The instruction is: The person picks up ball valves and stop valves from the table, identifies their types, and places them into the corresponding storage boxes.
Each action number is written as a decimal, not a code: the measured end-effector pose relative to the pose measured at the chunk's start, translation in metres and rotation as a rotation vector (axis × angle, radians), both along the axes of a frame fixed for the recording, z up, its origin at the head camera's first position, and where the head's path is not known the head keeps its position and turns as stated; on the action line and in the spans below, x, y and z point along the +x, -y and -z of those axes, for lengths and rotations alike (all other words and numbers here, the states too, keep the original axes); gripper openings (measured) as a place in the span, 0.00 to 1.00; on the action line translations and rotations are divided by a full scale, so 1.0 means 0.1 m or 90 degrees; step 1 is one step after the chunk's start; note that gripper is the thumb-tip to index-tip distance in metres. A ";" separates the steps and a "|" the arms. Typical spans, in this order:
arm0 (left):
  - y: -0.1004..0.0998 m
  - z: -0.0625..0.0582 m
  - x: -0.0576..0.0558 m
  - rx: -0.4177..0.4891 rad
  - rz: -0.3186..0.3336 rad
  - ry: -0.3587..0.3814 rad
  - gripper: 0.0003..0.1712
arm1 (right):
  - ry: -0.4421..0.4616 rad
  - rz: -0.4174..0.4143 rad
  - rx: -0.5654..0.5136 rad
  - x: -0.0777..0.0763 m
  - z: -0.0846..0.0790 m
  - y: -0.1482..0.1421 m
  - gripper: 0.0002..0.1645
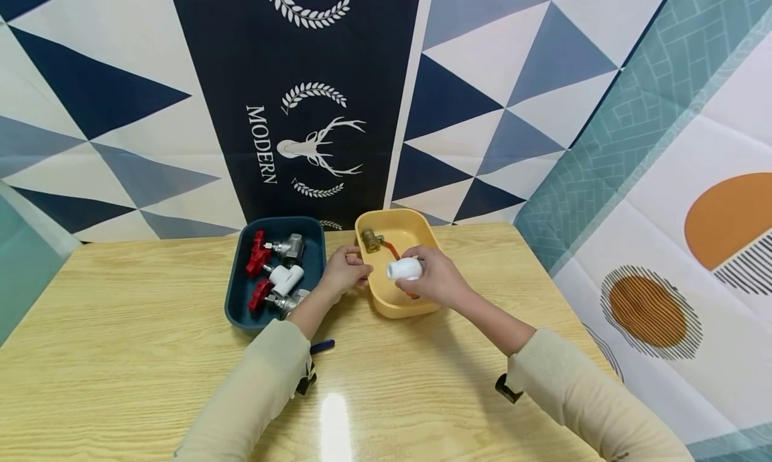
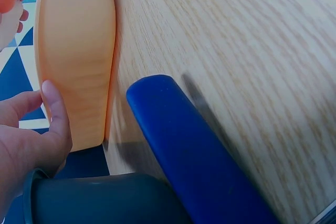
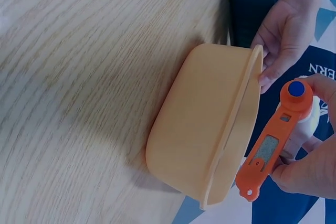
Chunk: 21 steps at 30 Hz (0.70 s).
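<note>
My right hand (image 1: 435, 277) holds a white plastic ball valve (image 1: 404, 269) above the yellow bin (image 1: 386, 304). In the right wrist view its orange lever handle (image 3: 270, 148) with a blue cap faces the camera, and the fingers grip the white body. At the bin's left side, my left hand (image 1: 345, 273) pinches the rim, its thumb against the outer wall in the left wrist view. Inside the bin lies a brass valve (image 1: 370, 241) with an orange-red lever; the right hand hides part of the bin's contents.
Left of the yellow bin stands a dark blue bin (image 1: 232, 294) with several metal and white valves with red handles (image 1: 258, 261). A blue bar-shaped handle (image 1: 322, 346) lies on the wooden table (image 1: 151, 355), partly under the left forearm. Patterned cloth hangs behind.
</note>
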<state>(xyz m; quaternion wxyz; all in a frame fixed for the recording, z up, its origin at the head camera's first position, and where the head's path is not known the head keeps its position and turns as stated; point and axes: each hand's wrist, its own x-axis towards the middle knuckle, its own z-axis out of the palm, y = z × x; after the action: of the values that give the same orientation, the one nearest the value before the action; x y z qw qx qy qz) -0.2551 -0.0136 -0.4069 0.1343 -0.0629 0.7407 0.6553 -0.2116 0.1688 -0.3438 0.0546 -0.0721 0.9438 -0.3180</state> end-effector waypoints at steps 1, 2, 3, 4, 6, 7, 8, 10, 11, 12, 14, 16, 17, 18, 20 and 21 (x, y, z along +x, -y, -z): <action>0.00 0.00 0.00 -0.001 0.000 -0.001 0.31 | -0.003 0.001 0.002 -0.01 0.00 0.00 0.28; 0.00 0.00 0.00 -0.002 0.000 -0.001 0.31 | -0.004 0.004 0.003 -0.02 0.01 0.00 0.28; 0.00 -0.01 0.00 -0.002 0.000 -0.001 0.31 | -0.006 0.007 0.005 -0.03 0.01 -0.01 0.28; 0.00 -0.01 0.01 -0.002 0.000 -0.002 0.31 | -0.007 0.010 0.004 -0.04 0.02 -0.01 0.28; 0.00 -0.01 0.01 0.000 0.001 -0.001 0.32 | -0.006 0.018 0.002 -0.05 0.03 -0.01 0.29; 0.00 0.00 0.01 0.001 0.001 0.000 0.32 | -0.006 0.020 0.001 -0.06 0.03 -0.02 0.29; 0.00 0.00 0.01 0.004 0.002 -0.001 0.32 | -0.006 0.023 0.002 -0.07 0.04 -0.02 0.29; 0.00 0.00 0.01 0.008 0.003 -0.002 0.33 | -0.007 0.028 0.003 -0.09 0.05 -0.03 0.29; -0.01 0.01 0.01 0.009 0.003 -0.003 0.33 | -0.009 0.029 0.005 -0.10 0.06 -0.04 0.29; -0.01 0.01 0.01 0.009 0.002 -0.006 0.32 | -0.012 0.030 0.007 -0.11 0.06 -0.05 0.29; -0.01 0.00 0.01 0.010 0.001 -0.006 0.32 | -0.016 0.032 0.011 -0.13 0.06 -0.05 0.28; -0.01 0.00 0.00 0.008 -0.001 -0.004 0.32 | -0.018 0.034 0.014 -0.14 0.06 -0.05 0.28; -0.01 0.00 0.00 0.007 -0.001 -0.003 0.32 | -0.018 0.035 0.014 -0.14 0.05 -0.04 0.29; -0.01 0.00 0.00 0.007 -0.002 -0.001 0.32 | -0.017 0.036 0.014 -0.15 0.05 -0.04 0.29; 0.00 0.01 -0.01 0.006 -0.002 0.003 0.32 | -0.014 0.039 0.016 -0.16 0.04 -0.03 0.29; 0.00 0.02 -0.01 0.005 -0.002 0.003 0.32 | -0.012 0.039 0.015 -0.17 0.04 -0.03 0.29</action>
<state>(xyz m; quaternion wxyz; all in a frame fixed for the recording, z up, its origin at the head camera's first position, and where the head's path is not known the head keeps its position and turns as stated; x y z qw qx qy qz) -0.2558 -0.0133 -0.4087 0.1350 -0.0652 0.7380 0.6580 -0.2284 0.1718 -0.3474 0.0370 -0.0451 0.9496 -0.3079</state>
